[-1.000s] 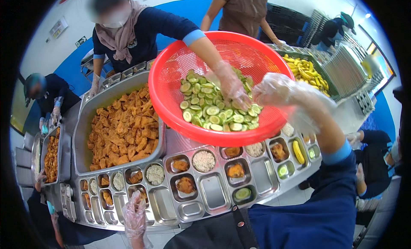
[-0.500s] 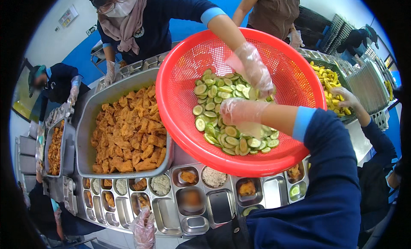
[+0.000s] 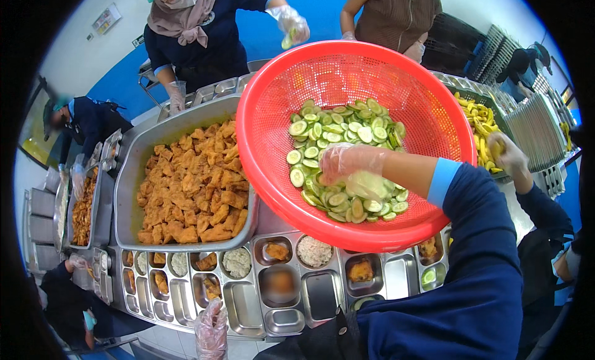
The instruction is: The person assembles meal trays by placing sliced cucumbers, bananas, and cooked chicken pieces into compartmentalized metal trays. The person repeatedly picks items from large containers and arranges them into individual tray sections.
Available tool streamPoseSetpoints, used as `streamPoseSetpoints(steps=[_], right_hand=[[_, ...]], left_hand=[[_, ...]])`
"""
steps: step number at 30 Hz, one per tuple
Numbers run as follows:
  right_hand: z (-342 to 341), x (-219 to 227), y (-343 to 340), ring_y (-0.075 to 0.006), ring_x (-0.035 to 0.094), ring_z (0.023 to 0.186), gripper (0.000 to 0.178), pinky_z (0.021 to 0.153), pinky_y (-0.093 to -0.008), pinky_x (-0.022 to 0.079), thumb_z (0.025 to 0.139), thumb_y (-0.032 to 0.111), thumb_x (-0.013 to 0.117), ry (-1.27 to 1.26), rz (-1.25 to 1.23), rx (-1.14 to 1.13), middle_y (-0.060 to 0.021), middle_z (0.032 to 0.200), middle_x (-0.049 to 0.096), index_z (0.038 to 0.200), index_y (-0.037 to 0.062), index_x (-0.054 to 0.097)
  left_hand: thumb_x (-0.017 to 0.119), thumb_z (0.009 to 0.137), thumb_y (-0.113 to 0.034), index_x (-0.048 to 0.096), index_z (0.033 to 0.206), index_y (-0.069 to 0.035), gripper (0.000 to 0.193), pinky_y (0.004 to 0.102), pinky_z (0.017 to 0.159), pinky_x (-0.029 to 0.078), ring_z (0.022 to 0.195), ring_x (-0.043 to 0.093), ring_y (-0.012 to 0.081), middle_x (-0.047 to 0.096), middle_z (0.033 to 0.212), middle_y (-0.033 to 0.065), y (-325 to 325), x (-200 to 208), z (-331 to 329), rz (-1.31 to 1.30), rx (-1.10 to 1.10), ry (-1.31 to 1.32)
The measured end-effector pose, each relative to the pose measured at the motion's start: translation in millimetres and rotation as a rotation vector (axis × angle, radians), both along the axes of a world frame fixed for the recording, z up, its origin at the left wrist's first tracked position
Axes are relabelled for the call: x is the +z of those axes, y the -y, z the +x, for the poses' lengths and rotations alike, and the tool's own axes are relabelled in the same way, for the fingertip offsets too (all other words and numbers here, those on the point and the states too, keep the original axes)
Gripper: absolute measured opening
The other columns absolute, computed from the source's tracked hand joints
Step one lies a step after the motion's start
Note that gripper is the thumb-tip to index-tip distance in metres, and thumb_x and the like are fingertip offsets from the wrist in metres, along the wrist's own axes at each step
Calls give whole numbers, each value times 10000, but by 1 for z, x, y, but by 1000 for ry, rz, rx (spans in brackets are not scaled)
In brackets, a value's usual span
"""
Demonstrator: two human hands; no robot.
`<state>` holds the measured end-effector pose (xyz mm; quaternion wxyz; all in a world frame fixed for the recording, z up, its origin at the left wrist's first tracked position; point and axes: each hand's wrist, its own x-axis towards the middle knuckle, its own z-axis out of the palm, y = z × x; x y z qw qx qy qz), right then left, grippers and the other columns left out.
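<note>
My right hand, in a clear plastic glove, reaches into a large red perforated basket. Its fingers curl down around cucumber slices; the fingertips are partly hidden among them. Below, my gloved left hand is at the front edge of the steel compartment trays, its fingers bent together and nothing visible in them. Those trays hold white rice and pieces of orange-brown fried food. One tray on the right has a cucumber slice.
Left of the basket stands a deep grey tub heaped with fried pieces. Yellow bananas fill a crate at the right, near stacked trays. Across the table a co-worker's gloved hand holds cucumber. Other people stand around the table.
The co-worker opposite has drawn a hand out of the basket with cucumber in it. My right hand stays among the slices, and my left hand has barely moved.
</note>
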<state>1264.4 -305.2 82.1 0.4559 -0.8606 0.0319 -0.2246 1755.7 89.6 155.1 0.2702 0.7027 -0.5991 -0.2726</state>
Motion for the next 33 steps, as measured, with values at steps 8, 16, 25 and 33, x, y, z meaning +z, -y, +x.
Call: streamPoseSetpoints(steps=[8, 16, 25, 33], right_hand=[[88, 211, -120, -281, 728, 780, 256, 653, -390, 577, 981, 285, 630, -775, -573, -914, -167, 832, 704, 984, 46, 721], [200, 138, -344, -282, 648, 976, 331, 854, -414, 535, 855, 85, 595, -433, -333, -186, -125, 996, 596, 1175, 1, 580], [179, 171, -344, -358, 665, 994, 179, 868, -434, 528, 918, 104, 606, -381, -75, -556, -168, 1027, 680, 1076, 28, 646], [-40, 147, -90, -299, 625, 671, 232, 598, -468, 524, 767, 128, 670, -876, -1154, -755, -82, 764, 624, 992, 77, 700]], left_hand=[[638, 965, -130, 630, 1343, -21, 393, 438, 1009, 510, 1153, 657, 323, 670, 1272, 204, -27, 5, 35, -83, -330, 563], [675, 972, -151, 670, 1280, -6, 341, 380, 956, 543, 1084, 703, 295, 717, 1221, 176, -16, -33, 47, -45, -77, -103], [681, 986, -170, 682, 1274, 3, 337, 360, 960, 538, 1086, 696, 236, 729, 1202, 165, -7, -25, 57, 20, -60, -188], [664, 1011, -195, 680, 1238, 59, 341, 352, 961, 532, 1077, 698, 239, 751, 1138, 172, 9, -8, 36, 32, 76, -233]])
